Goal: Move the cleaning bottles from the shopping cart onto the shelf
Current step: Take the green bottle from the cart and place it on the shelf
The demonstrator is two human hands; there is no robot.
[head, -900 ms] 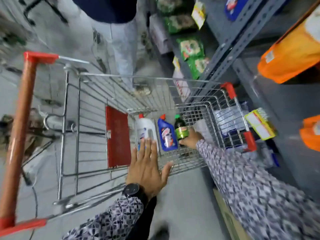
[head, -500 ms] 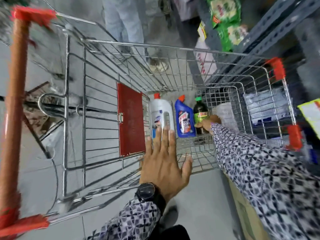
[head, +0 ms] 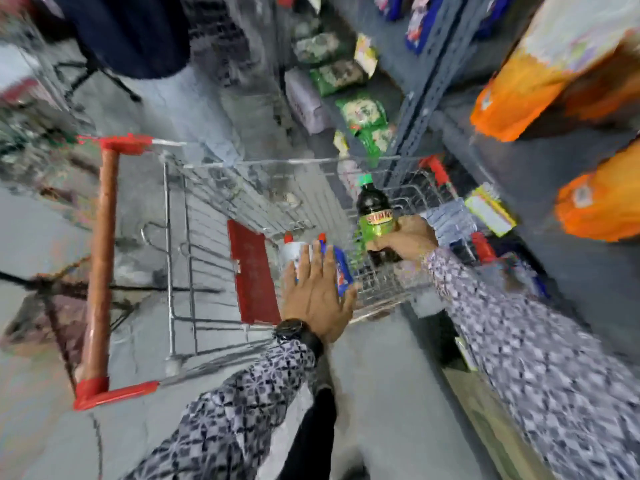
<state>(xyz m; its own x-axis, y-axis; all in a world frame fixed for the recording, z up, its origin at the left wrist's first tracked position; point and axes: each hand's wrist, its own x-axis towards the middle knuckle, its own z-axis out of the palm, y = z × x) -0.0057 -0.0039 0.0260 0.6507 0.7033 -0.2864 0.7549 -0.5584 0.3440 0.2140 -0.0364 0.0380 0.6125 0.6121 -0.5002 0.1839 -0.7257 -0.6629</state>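
Observation:
My right hand (head: 403,237) grips a dark bottle with a green cap and green label (head: 374,211), held upright above the wire shopping cart (head: 180,237). In the cart's far end stand a white bottle with a red cap (head: 290,252) and a blue bottle with a red cap (head: 343,268). My left hand (head: 317,292) hovers flat over these two, fingers spread, holding nothing, and partly hides them. The grey metal shelf (head: 540,168) is on the right. The picture is blurred.
The cart's red handle bar (head: 100,261) lies at the left, a red flap (head: 252,275) inside it. Orange bags (head: 519,95) and a yellow-green packet (head: 488,209) sit on the shelf. Green packs (head: 362,112) fill lower shelves ahead. A person in dark clothing (head: 131,32) stands beyond the cart.
My right hand has lifted the green-labelled bottle up out of the cart's bottom. My left hand stays spread over the white and blue bottles. The view has swung.

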